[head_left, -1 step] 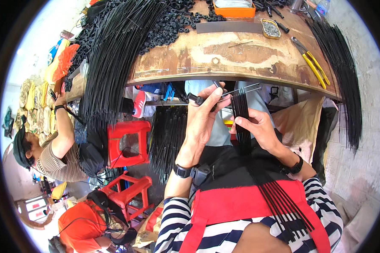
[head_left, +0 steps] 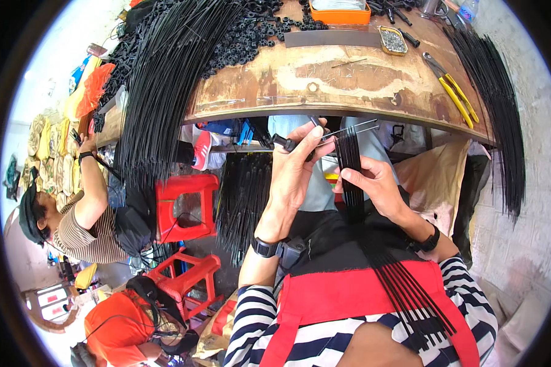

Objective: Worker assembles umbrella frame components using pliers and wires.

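The thin rods (head_left: 351,160) pinched in the right hand (head_left: 376,183) look like matt black metal wire. The left hand (head_left: 294,168) grips a tool with bare shiny metal prongs (head_left: 349,129). The far workbench (head_left: 324,79) is worn, stained wood. The stools (head_left: 187,205) at left are glossy red plastic.

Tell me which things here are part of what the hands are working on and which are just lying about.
In use: left hand on small black ring piece with metal wires; right hand holding bundle of thin black rods.
Lying about: yellow-handled pliers, orange plastic tray, red plastic stool.
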A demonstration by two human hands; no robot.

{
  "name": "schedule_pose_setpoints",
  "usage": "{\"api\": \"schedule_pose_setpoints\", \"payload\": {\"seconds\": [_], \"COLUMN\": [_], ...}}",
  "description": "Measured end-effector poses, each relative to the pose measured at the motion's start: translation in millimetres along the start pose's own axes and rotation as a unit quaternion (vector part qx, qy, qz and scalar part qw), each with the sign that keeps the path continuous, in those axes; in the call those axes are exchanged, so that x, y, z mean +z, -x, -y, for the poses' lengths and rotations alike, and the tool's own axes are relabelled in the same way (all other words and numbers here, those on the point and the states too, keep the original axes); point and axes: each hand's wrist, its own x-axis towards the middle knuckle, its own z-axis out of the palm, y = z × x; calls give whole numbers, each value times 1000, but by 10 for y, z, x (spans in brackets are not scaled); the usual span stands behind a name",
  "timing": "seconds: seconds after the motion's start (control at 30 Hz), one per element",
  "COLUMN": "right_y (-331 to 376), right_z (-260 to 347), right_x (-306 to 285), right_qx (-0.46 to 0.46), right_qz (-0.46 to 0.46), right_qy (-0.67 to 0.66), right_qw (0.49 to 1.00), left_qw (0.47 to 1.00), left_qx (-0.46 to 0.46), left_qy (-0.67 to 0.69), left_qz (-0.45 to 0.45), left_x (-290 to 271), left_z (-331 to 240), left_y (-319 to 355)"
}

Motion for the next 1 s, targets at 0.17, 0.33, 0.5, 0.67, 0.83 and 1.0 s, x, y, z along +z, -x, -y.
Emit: {"api": "schedule_pose_setpoints", "payload": {"seconds": [0.17, 0.33, 0.5, 0.67, 0.83, 1.0], "right_y": [-11, -12, -17, -15, -4, -43], "right_z": [-26, -13, -9, -19, -17, -93], "right_x": [-11, 15, 20, 22, 64, 69], "right_qx": [11, 21, 10, 11, -3, 4], "right_qz": [-4, -2, 2, -2, -9, -16], "right_qy": [-9, -21, -5, -1, 14, 6], "right_qw": [1000, 1000, 1000, 1000, 1000, 1000], "left_qw": [1000, 1000, 1000, 1000, 999, 998], "left_qx": [-8, -1, -11, -16, 4, 15], "left_qy": [1, 11, 17, 10, -34, -57], "left_qz": [5, 2, 3, 0, -3, -11], "left_x": [-6, -16, -39, -30, -26, -66], "left_z": [-1, 7, 23, 3, -17, -14], "left_y": [-9, -3, 2, 2, 8, 42]}}
